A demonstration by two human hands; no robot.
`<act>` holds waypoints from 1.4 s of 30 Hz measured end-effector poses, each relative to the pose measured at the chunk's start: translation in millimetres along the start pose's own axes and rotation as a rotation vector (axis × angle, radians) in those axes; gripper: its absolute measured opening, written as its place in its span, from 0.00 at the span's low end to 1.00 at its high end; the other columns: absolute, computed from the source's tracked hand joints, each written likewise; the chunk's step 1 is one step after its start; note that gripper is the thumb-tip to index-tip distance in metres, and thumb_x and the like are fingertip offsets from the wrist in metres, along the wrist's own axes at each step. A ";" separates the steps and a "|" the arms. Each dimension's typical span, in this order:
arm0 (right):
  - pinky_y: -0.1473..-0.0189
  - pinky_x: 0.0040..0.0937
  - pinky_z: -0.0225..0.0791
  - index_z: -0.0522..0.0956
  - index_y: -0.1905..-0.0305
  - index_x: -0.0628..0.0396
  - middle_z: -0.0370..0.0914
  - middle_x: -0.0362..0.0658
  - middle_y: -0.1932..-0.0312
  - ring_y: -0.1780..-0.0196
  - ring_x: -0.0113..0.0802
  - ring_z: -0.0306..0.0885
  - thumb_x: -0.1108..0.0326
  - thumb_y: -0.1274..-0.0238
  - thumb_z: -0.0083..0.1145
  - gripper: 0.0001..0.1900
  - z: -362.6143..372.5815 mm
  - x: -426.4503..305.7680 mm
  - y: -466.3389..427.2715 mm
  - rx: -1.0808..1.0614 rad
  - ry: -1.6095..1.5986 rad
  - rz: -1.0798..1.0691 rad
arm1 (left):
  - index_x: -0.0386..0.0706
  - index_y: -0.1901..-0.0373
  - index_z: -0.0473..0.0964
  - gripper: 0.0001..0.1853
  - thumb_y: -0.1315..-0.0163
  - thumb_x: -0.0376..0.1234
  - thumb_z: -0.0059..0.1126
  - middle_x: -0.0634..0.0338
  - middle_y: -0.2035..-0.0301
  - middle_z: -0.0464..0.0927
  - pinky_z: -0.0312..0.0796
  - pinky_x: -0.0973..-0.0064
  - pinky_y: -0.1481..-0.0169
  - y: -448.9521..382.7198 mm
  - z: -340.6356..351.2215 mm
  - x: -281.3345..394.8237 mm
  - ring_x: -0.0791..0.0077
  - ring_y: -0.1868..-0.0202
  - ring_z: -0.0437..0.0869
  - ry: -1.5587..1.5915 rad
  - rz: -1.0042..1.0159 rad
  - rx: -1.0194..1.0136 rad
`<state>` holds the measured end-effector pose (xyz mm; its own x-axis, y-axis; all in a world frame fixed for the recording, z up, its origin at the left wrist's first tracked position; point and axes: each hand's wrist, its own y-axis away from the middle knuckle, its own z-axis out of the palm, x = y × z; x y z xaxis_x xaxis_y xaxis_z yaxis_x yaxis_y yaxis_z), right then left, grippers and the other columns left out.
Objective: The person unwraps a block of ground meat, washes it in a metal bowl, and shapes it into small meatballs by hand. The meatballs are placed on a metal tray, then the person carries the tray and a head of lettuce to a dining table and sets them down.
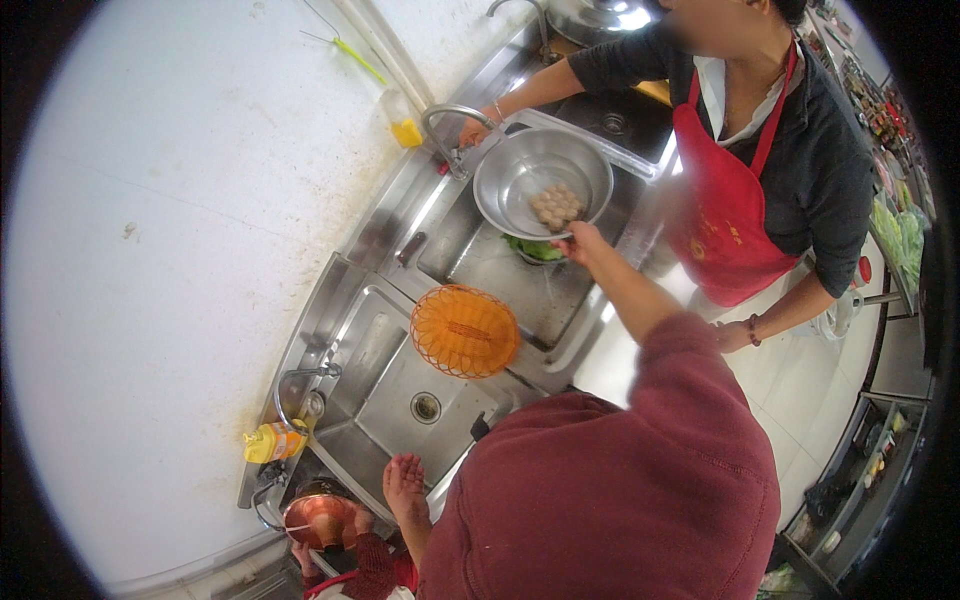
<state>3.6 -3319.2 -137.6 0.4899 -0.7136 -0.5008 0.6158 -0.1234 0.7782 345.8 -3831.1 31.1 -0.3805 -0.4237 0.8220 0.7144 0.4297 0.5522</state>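
Note:
My right hand [582, 244] grips the near rim of a large stainless steel bowl [499, 196], which is tilted over the farther sink beneath a curved faucet. Water and a cluster of small pale-brown round pieces [556, 207] lie in the bowl. Partly hidden under it is a smaller bowl with green leaves [541, 250]. My left hand [405, 484] is empty, palm turned up and fingers loosely bent, over the near edge of the nearer sink [397, 390]. An orange woven oval basket [465, 331] rests across the divider between the sinks.
Across from me a co-worker in a red apron [724, 217] reaches one hand [476, 131] to the faucet [450, 142]. At lower left another person's hands hold a copper-coloured pot [322, 521]. A yellow bottle [274, 442] stands by the wall, near the second faucet [283, 397].

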 end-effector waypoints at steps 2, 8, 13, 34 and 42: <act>0.85 0.26 0.73 0.72 0.50 0.72 0.82 0.60 0.68 0.77 0.38 0.80 0.70 0.33 0.42 0.15 -5.1 1.6 -6.0 -0.013 -0.004 -0.003 | 0.39 0.47 0.73 0.16 0.27 0.40 0.56 0.54 0.54 0.83 0.77 0.68 0.50 0.3 0.8 -0.3 0.62 0.52 0.85 -0.003 0.006 0.000; 0.88 0.26 0.71 0.68 0.46 0.73 0.82 0.62 0.68 0.82 0.35 0.76 0.70 0.32 0.43 0.17 -9.5 6.7 11.7 -0.042 -0.024 0.003 | 0.39 0.48 0.73 0.15 0.26 0.40 0.55 0.54 0.55 0.83 0.76 0.67 0.49 4.0 4.0 -2.8 0.61 0.52 0.85 -0.004 -0.005 -0.025; 0.82 0.27 0.74 0.64 0.42 0.69 0.80 0.65 0.62 0.76 0.39 0.79 0.70 0.31 0.45 0.18 -33.2 13.0 11.6 -0.143 -0.007 -0.015 | 0.39 0.48 0.72 0.15 0.26 0.39 0.55 0.53 0.53 0.82 0.76 0.67 0.48 1.3 8.8 -5.1 0.62 0.52 0.84 -0.009 -0.017 -0.101; 0.82 0.26 0.71 0.74 0.50 0.70 0.82 0.57 0.64 0.69 0.42 0.86 0.71 0.37 0.52 0.15 -80.5 53.4 220.0 -0.043 0.094 -0.110 | 0.35 0.42 0.70 0.19 0.25 0.38 0.53 0.51 0.49 0.80 0.74 0.67 0.44 11.6 43.6 8.3 0.62 0.48 0.83 -0.187 0.028 -0.425; 0.81 0.26 0.73 0.76 0.59 0.64 0.83 0.55 0.73 0.83 0.32 0.76 0.70 0.42 0.56 0.09 -167.2 148.5 367.0 -0.121 -0.014 -0.055 | 0.36 0.45 0.72 0.18 0.27 0.39 0.56 0.49 0.48 0.80 0.76 0.65 0.45 29.7 51.4 4.9 0.60 0.48 0.83 -0.288 0.021 -0.912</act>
<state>405.5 -3355.2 10.3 0.4450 -0.7177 -0.5356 0.7122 -0.0790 0.6975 334.9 -3779.4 58.6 -0.4056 -0.1578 0.9003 0.8587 -0.4033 0.3162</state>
